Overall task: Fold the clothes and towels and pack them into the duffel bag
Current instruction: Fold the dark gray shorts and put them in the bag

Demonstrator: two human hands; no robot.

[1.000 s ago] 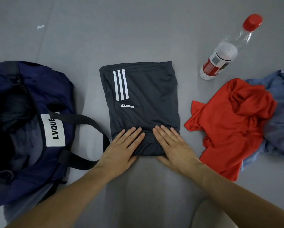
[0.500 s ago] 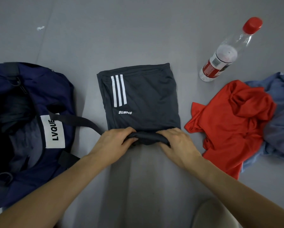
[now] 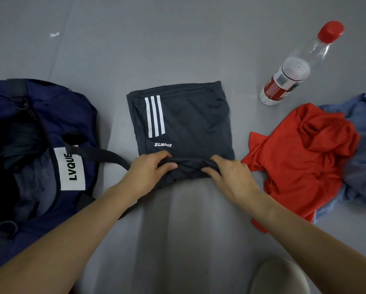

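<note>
Both hands hold the near hem of the shorts (image 3: 186,119). The left hand (image 3: 148,168) and the right hand (image 3: 228,172) lie side by side, fingers curled over a bunched roll of dark cloth and thumbs tucked against it. The rest of the shorts lies flat on the floor (image 3: 177,39) beyond the fingertips, with the white stripes and the "SPORTS" print facing up.

Just left of the left hand, the bag (image 3: 40,98) lies open, its white label (image 3: 71,168) turned up. Its strap (image 3: 105,154) runs along the floor to the left wrist and passes under it. Just right of the right hand, a red shirt (image 3: 300,158) lies crumpled and touches the corner of the shorts. A blue cloth (image 3: 364,149) is heaped beyond it. A bottle (image 3: 292,73) with a red cap lies far beyond the right hand. A knee (image 3: 279,276) shows below the right forearm.

A second ago both hands lay flat, palms down, on the hem. Half a second ago they had already curled round it, and the roll has since grown a little thicker.
</note>
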